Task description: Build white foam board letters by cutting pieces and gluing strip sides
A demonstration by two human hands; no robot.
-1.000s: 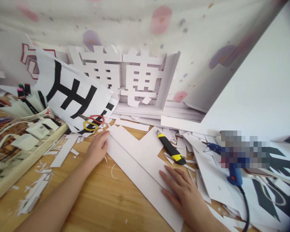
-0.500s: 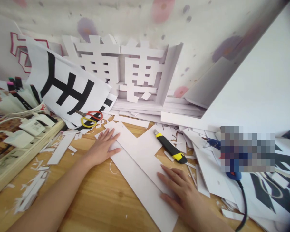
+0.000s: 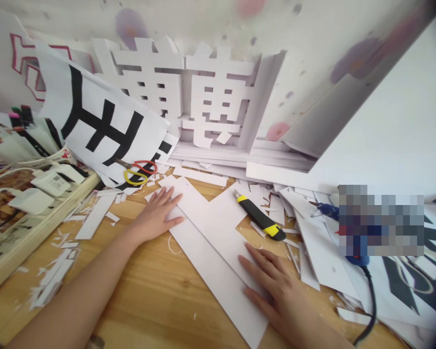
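Two white foam board pieces lie overlapped on the wooden table. The long white strip slants toward me, partly under the white board piece with an angular cut outline. My left hand rests flat with fingers spread across the far end of both pieces. Near the close end, my right hand presses down on them, its fingers stretched out and apart. Right of the boards lies a black and yellow utility knife. Scissors with one red and one yellow handle lie beyond my left hand.
A power strip with plugged-in chargers runs along the left, near several markers. White cut-out characters stand against the wall. At right, a blue corded tool lies on paper sheets. White scraps are scattered around.
The view has tilted slightly, so the background sits a little higher. Both hands stay flat on the boards, with no clear movement of the pieces.
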